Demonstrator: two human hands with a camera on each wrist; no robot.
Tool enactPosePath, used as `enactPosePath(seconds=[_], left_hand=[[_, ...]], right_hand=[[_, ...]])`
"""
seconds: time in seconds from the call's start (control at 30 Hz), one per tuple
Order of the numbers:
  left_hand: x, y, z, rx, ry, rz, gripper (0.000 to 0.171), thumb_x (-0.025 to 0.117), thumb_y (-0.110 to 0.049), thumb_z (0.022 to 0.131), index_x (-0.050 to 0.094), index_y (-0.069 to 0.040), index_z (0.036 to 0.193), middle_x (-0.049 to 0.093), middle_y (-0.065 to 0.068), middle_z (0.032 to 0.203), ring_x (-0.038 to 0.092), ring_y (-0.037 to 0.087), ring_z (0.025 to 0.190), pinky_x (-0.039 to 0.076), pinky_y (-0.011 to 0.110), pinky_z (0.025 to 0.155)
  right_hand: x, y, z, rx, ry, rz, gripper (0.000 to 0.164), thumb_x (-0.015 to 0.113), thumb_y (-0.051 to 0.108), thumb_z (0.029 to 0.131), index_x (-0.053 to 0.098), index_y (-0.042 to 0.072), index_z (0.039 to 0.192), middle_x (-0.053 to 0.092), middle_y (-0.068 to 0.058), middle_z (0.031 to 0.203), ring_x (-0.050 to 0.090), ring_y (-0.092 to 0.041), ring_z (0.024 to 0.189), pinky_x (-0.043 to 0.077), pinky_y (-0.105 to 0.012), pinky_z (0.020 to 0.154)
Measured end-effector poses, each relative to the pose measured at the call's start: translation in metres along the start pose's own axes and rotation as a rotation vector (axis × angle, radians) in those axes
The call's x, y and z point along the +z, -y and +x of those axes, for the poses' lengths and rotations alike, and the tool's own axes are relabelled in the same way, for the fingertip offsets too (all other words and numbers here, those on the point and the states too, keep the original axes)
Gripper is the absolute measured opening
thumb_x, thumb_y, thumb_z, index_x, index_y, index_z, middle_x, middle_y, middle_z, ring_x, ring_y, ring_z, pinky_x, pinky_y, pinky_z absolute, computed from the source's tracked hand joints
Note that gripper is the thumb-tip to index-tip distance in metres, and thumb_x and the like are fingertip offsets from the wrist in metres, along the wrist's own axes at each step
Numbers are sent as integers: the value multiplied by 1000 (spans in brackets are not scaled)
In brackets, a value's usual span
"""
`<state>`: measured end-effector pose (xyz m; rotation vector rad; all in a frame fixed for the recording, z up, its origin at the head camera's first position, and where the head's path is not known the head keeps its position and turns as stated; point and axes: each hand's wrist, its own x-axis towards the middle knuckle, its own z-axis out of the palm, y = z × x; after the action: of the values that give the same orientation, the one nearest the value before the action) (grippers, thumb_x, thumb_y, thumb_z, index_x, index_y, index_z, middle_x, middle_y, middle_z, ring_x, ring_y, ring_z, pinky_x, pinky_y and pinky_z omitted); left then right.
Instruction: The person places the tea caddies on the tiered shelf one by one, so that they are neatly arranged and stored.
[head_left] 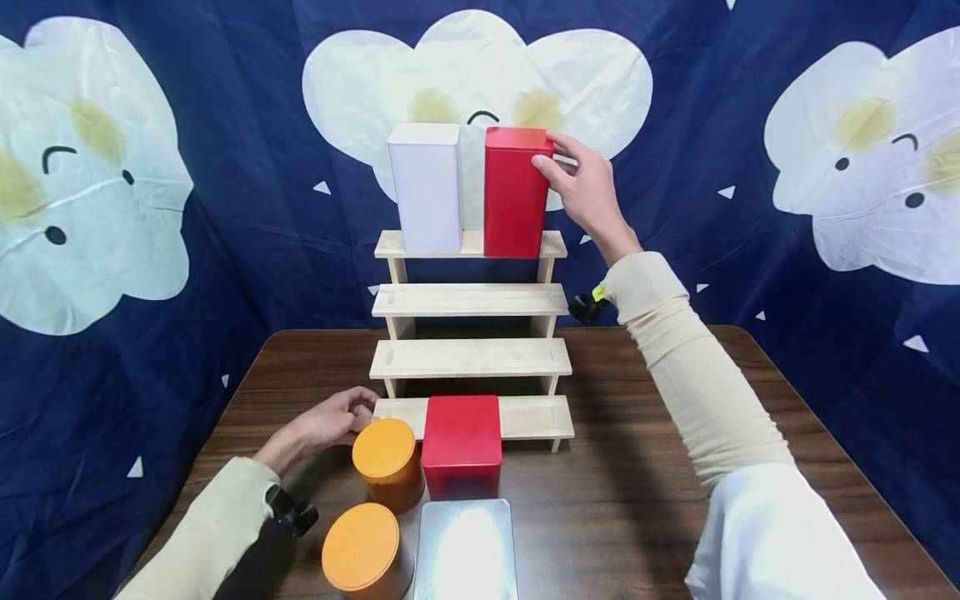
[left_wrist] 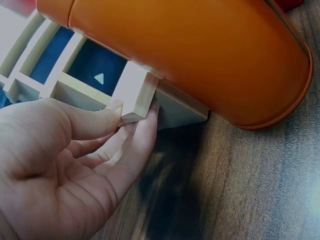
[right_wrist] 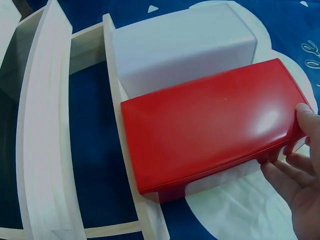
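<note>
A tall red tin (head_left: 515,196) stands upright on the top step of a wooden tiered rack (head_left: 471,300). My right hand (head_left: 588,187) grips it near its top right edge, thumb on the front face in the right wrist view. Beside it on the same step is a tall white tin (head_left: 427,190). At the rack's lowest step, my left hand (head_left: 341,422) pinches the left end of the board (left_wrist: 135,92) between thumb and fingers. An orange round canister (head_left: 388,465) stands right by that hand and overlaps the step in the left wrist view.
In front of the rack stand a shorter red tin (head_left: 461,446), a second orange canister (head_left: 365,550) and a silver tin (head_left: 467,550). They are on a dark wooden table (head_left: 637,500). A blue cloth backdrop (head_left: 697,125) with white clouds hangs behind and at both sides.
</note>
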<state>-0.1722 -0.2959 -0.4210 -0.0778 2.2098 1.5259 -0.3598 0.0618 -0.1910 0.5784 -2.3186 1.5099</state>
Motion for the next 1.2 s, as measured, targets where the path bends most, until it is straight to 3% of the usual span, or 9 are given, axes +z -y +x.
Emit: enactPosePath(seconds=[0.73,1.2], left_hand=[[-3,-2,-4,2,20,-5,51,45,6,82,31,6,131,50,9,92,56,20,86,54,36,80],[-1,0,-2,-2,17,-14,52,45,7,81,32,6,131,48,8,90,55,19,86,53,35,78]], right_hand=[[11,1,8,32,-73,-6,51,61,36,90,48,31,140,55,-1,137,58,-14,119,49,-28,94],[12,-1,9,52,-58,-35,51,58,36,92,45,33,141,52,0,140,56,-15,123,47,-29,97]])
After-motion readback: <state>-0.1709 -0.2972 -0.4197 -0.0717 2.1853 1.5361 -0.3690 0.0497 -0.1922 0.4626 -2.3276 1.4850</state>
